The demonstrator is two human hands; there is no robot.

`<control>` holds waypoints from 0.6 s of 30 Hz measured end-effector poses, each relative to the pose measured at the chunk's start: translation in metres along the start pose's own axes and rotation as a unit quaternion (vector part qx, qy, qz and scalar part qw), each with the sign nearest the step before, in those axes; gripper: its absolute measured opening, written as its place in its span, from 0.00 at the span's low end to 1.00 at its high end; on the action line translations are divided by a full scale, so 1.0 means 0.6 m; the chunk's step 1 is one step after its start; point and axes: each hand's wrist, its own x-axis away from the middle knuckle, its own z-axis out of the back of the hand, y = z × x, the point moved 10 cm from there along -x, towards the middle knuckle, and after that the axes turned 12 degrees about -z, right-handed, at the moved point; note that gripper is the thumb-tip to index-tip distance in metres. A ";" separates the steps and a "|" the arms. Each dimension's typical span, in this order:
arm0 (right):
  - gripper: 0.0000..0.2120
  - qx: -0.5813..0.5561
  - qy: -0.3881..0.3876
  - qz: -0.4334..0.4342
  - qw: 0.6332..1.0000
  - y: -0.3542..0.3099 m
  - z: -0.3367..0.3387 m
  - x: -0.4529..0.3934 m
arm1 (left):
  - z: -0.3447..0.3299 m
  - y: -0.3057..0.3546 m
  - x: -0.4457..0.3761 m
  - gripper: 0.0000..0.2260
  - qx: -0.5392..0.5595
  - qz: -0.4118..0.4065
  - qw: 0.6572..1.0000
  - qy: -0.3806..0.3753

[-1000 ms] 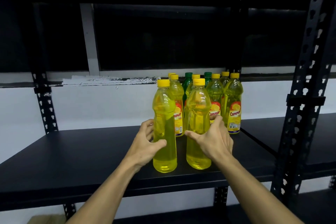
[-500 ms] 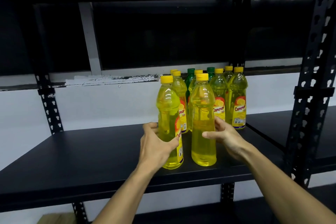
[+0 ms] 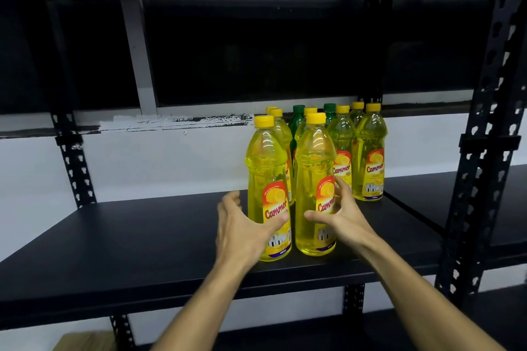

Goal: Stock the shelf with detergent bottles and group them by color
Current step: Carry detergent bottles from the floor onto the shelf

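Front pair: two yellow bottles upright near the shelf's (image 3: 142, 251) front edge; left front bottle (image 3: 268, 188) label facing out, right front bottle (image 3: 313, 185) label turned right.
Left hand (image 3: 242, 234): grip spread, thumb touching left front bottle's label, fingers curved just beside its left side, not closed on it.
Right hand (image 3: 342, 214): grip spread, thumb and fingers on right front bottle.
Behind: more yellow bottles (image 3: 369, 154) in rows; two green bottles (image 3: 296, 120) at far back.
Frame: black perforated upright (image 3: 484, 134) at right.
Wall: white, behind the shelf.
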 end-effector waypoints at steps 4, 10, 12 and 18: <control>0.47 0.019 -0.013 -0.002 1.000 0.009 -0.011 0.000 | -0.017 0.001 0.014 0.41 -0.077 -0.007 0.996 0.048; 0.47 0.057 0.115 -0.002 0.992 0.023 0.005 0.005 | -0.043 -0.010 -0.005 0.35 0.036 -0.045 0.998 -0.010; 0.48 0.075 0.140 0.002 0.987 0.025 0.006 0.005 | -0.049 -0.009 -0.012 0.33 0.040 -0.051 0.997 -0.036; 0.46 0.090 0.149 -0.003 0.985 0.033 0.022 -0.014 | -0.080 -0.007 -0.029 0.31 0.045 -0.062 0.995 -0.063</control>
